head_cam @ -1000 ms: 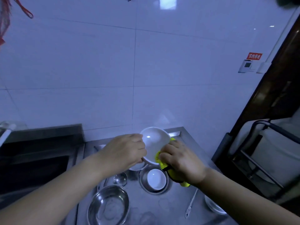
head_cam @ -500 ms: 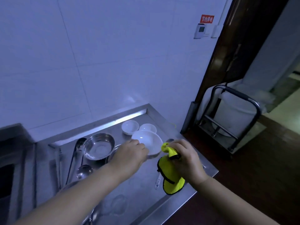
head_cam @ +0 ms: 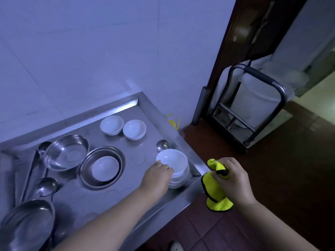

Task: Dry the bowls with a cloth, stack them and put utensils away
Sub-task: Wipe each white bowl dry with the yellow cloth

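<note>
The left hand grips the rim of the top white bowl on a stack at the tabletop's right edge. The right hand, off the edge, is closed around a yellow cloth. Two small bowls sit far; steel bowls and ladles lie left.

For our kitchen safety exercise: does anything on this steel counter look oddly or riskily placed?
Yes. The stack of white bowls under the left hand sits at the counter's front right corner, close to the edge above the floor. The yellow cloth in the right hand hangs off the counter.
</note>
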`<control>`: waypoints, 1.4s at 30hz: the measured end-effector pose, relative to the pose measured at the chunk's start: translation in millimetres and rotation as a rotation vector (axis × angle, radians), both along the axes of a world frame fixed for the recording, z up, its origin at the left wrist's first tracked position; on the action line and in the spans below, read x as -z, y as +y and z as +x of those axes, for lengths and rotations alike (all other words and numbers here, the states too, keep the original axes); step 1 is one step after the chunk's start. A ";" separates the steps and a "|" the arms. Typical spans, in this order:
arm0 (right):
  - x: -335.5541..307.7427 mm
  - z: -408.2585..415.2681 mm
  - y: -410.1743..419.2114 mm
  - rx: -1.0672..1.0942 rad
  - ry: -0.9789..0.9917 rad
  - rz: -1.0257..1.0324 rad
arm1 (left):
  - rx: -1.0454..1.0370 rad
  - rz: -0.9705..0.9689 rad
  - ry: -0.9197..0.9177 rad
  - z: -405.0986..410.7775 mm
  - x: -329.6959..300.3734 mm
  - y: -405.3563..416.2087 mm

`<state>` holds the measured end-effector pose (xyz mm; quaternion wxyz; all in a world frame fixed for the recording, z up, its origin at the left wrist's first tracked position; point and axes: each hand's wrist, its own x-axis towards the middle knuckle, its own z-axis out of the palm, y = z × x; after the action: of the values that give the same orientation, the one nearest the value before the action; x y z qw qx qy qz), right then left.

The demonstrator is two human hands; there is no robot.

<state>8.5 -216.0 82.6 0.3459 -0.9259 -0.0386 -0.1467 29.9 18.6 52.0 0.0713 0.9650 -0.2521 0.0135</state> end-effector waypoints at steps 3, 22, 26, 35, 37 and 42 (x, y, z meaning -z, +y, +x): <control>7.6 12.8 -10.9 -0.037 0.017 0.009 | -0.023 -0.010 0.056 3.9 15.4 -7.9; -49.7 77.1 55.1 -0.683 -0.366 -0.151 | -0.452 -1.113 0.407 18.1 -82.4 -5.3; -54.7 86.7 96.1 -0.799 -0.462 -0.105 | -0.527 -1.413 0.419 15.5 -110.4 22.4; -30.2 85.1 171.5 -0.949 -0.175 0.045 | -0.676 -1.332 0.233 6.6 -127.9 104.2; -31.6 86.2 188.8 -0.892 0.082 0.243 | -0.675 -1.257 0.275 8.4 -124.0 123.0; -21.9 104.1 227.5 -0.808 0.594 0.638 | -0.647 -1.237 0.405 27.6 -111.2 161.2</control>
<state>112.7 11.6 104.5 0.6317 -0.6894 -0.2435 0.2577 57.4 179.8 163.2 0.6418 0.7577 0.1180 -0.0050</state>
